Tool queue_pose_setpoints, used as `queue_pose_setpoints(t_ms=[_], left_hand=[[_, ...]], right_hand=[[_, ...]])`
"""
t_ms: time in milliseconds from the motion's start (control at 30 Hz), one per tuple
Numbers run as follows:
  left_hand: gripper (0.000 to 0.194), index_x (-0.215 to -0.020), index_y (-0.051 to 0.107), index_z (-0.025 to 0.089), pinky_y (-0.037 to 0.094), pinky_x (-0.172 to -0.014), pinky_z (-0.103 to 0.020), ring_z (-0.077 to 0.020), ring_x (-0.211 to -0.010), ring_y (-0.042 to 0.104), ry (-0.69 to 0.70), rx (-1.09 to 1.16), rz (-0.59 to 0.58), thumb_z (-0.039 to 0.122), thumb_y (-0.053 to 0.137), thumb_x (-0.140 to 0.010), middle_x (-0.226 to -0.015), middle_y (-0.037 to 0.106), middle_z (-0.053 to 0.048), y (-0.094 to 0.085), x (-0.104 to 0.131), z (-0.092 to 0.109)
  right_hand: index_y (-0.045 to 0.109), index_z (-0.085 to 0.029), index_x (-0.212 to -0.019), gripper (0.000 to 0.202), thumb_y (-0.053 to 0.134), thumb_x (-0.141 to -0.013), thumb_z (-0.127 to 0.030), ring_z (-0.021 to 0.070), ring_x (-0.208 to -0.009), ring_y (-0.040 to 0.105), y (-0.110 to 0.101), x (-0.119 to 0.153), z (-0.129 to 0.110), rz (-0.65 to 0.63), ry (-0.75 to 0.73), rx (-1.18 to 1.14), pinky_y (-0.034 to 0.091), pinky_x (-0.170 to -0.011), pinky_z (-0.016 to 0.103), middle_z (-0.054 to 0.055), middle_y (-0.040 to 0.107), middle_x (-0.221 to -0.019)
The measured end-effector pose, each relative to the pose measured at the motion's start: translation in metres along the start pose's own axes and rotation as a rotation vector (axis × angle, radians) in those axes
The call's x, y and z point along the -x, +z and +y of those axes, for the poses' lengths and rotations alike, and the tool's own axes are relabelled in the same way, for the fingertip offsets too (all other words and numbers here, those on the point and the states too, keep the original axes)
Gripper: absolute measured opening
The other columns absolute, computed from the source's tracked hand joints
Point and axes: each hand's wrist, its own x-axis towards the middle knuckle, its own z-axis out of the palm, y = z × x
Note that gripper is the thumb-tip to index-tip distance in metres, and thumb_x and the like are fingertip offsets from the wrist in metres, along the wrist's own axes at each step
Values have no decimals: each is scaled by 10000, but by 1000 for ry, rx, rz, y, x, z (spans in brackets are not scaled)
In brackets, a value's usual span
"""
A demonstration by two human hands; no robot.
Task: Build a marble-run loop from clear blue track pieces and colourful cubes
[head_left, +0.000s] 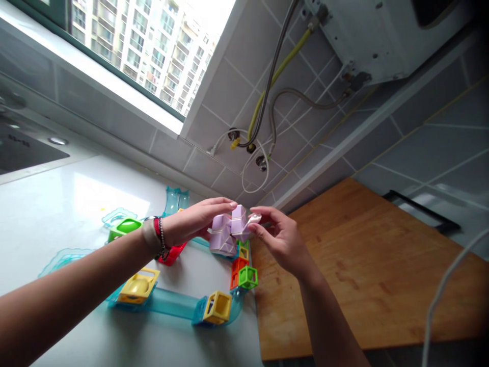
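Note:
Above the counter, both hands grip a lilac and white twisty snake puzzle, folded into angular blocks. From the left side my left hand is closed on its lilac blocks, some fingers hidden behind them. A white end piece is pinched between the thumb and fingers of my right hand. Underneath and around the hands lies a clear blue toy track bearing colored cube frames: a yellow one, a green one and another yellow one. My left forearm covers part of the track.
A wooden board fills the right side, beside the white counter. At far left is a sink. Hoses and a white cable hang along the tiled wall under a white appliance. Another cable crosses the right edge.

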Motion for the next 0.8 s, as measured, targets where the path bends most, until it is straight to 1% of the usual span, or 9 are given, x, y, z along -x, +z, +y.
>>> queue_pose_setpoints(t_ms=[100,167,267,333,433,500,567,700,800], left_hand=[[638,-1360,566,256,578,-705,-304,-209,-905,714,28,92,-4,453,821,-809,-1134,715,-79,2,2,2],[627,-1352,568,258,579,-717,-297,-202,-924,715,28,133,-63,385,837,-800,-1174,707,-81,4,2,1],[547,-1281,605,218,564,-701,-270,-200,-930,715,18,101,-142,343,833,-799,-1167,712,-89,4,1,-1],[526,-1234,610,202,554,-680,-261,-203,-918,715,10,44,-131,326,844,-780,-1119,722,-83,2,-1,-4],[511,-1154,599,205,500,-577,-208,-171,-820,704,-4,-23,-104,313,870,-735,-1014,721,-42,0,-3,-9],[514,-1108,581,216,455,-517,-178,-148,-755,689,-27,-48,-123,306,888,-706,-966,713,-17,-1,-5,-11],[511,-1079,574,223,474,-524,-178,-145,-738,690,-54,-58,-167,299,899,-692,-948,714,-8,-2,-5,-11],[441,-1077,663,213,578,-664,-244,-175,-794,725,-80,-110,-304,319,884,-711,-951,746,-22,-5,-4,-9],[340,-992,749,195,570,-638,-237,-182,-739,726,-97,-184,-416,371,864,-724,-865,764,-25,-6,-2,-10]], right_hand=[[680,-204,-1268,465,784,-870,-420,205,-921,717,-1,-2,8,90,71,-94,607,-804,325,79,747,-1077],[706,-196,-1223,421,776,-876,-423,208,-934,714,-2,-4,9,89,76,-114,601,-810,323,80,749,-1083],[722,-202,-1170,337,756,-898,-398,193,-912,704,-4,-4,7,35,55,-116,584,-795,303,68,751,-1060],[718,-204,-1154,304,742,-911,-385,189,-913,699,-4,-4,5,-24,55,-128,578,-801,300,67,751,-1064],[709,-206,-1162,314,738,-912,-393,194,-919,702,-4,-3,6,-94,76,-162,583,-812,310,72,749,-1074],[708,-210,-1171,327,740,-908,-402,196,-912,704,-4,-2,7,-125,84,-176,587,-808,314,72,749,-1069],[710,-215,-1173,333,739,-908,-414,200,-906,704,-3,-2,8,-157,86,-193,590,-802,317,73,748,-1067],[716,-230,-1156,350,779,-873,-427,205,-901,710,-2,-1,6,-217,101,-268,587,-812,323,60,751,-1045],[719,-225,-1119,340,806,-851,-415,206,-912,708,0,-1,5,-272,104,-331,575,-823,321,55,752,-1013]])
